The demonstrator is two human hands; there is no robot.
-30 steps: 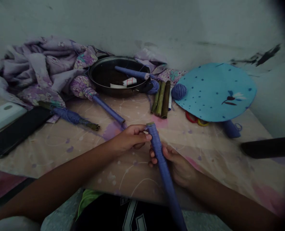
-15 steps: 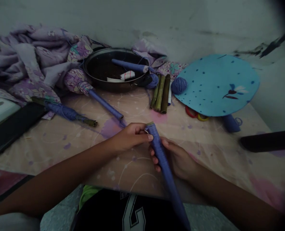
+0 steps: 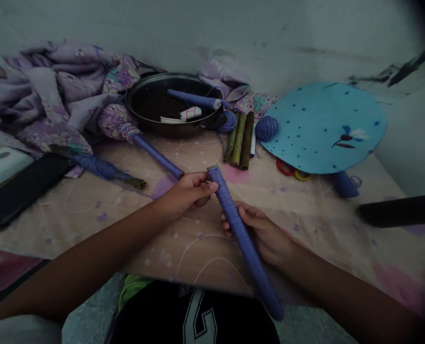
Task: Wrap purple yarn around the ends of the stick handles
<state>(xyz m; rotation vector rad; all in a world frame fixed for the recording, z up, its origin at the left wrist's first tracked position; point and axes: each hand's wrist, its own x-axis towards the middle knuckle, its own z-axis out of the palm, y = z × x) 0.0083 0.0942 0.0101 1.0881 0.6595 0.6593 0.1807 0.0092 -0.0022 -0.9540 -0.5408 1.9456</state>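
Up and leftward went the purple-wrapped stick (image 3: 238, 222), both hands travelling with it!
Left grip (image 3: 189, 193) pinched the upper end, right grip (image 3: 260, 230) curled round the middle, the lower end slanting past the desk's near edge; beyond lay green stalks (image 3: 238, 145), a yarn ball (image 3: 267, 129) and a spotted blue mat (image 3: 316, 129). Flower-printed covering dressed the desk (image 3: 305, 193) against a stained wall (image 3: 162, 28), while the dark pan (image 3: 174, 129) held another wrapped stick (image 3: 194, 98) and a white roll (image 3: 190, 112).
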